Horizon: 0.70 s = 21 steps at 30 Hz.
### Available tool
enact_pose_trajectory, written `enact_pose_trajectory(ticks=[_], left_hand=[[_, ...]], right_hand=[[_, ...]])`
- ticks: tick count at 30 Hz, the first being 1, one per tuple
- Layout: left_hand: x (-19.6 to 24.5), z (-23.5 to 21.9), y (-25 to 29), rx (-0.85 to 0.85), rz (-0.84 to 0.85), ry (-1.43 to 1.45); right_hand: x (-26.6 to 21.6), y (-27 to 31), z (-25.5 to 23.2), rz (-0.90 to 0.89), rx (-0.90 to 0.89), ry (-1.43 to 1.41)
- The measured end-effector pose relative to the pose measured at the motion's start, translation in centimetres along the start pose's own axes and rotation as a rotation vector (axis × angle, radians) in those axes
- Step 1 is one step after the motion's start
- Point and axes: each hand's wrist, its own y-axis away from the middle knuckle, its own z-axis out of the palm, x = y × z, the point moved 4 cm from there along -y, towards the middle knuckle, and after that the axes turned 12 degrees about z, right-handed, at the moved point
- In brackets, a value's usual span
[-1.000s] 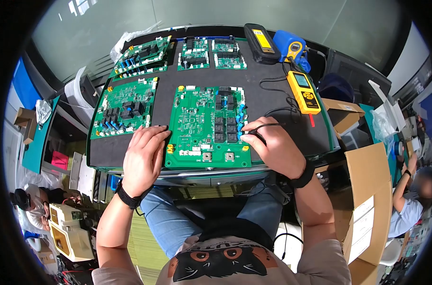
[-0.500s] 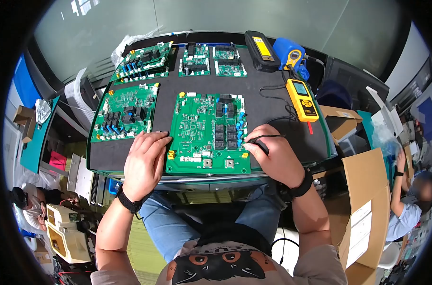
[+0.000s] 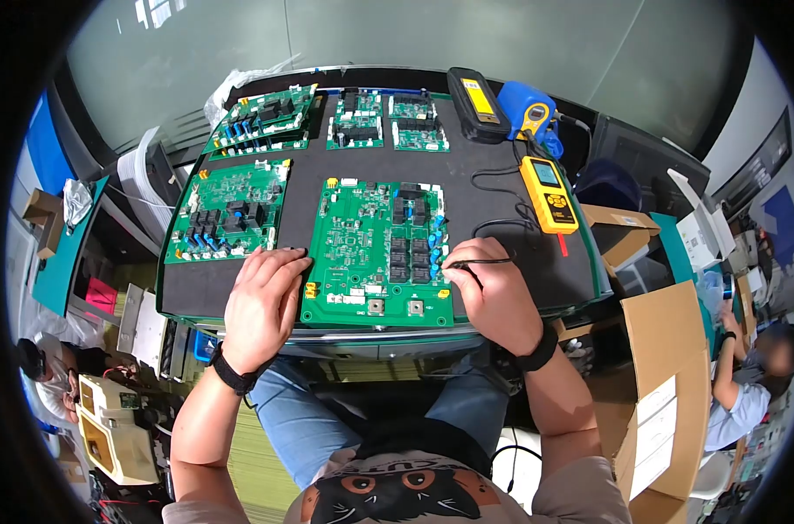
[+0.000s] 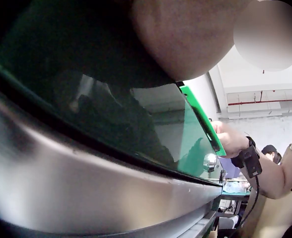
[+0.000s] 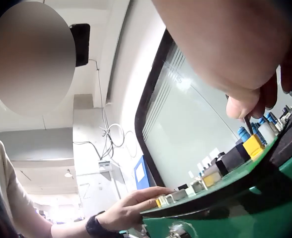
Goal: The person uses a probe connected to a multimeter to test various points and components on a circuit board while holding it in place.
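Observation:
A large green circuit board (image 3: 349,236) lies flat at the front of the dark mat, with black relays and a row of blue capacitors (image 3: 434,253) on its right side. My right hand (image 3: 494,293) pinches a thin black probe (image 3: 478,261) at the board's right edge. In the right wrist view the dark probe (image 5: 249,125) points down among the capacitors beside a yellow connector (image 5: 254,145); its tip is hidden. My left hand (image 3: 261,301) rests, fingers extended, on the mat along the board's left edge.
A second green board (image 3: 231,210) lies at left, with stacked boards (image 3: 266,118) behind it and smaller boards (image 3: 353,122) at the back. At right are a yellow handheld meter (image 3: 549,196) with black cord, a black case (image 3: 477,105) and a blue device (image 3: 528,112).
The head view has shifted, so the table sits lower in it. My right hand stays at the capacitors with the probe, its cord now more level. The left hand has stayed put.

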Motion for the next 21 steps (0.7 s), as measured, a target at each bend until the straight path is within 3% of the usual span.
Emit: enact_pose_trajectory(ticks=[12,21], left_hand=[[-0.04,0.02,-0.12,0.008,0.002,-0.005],[0.14,-0.03,-0.1,0.004,-0.008,-0.004]], right_hand=[[0.52,0.23,0.57,0.086,0.029,-0.047],[0.79,0.56,0.57,0.153,-0.046,0.019]])
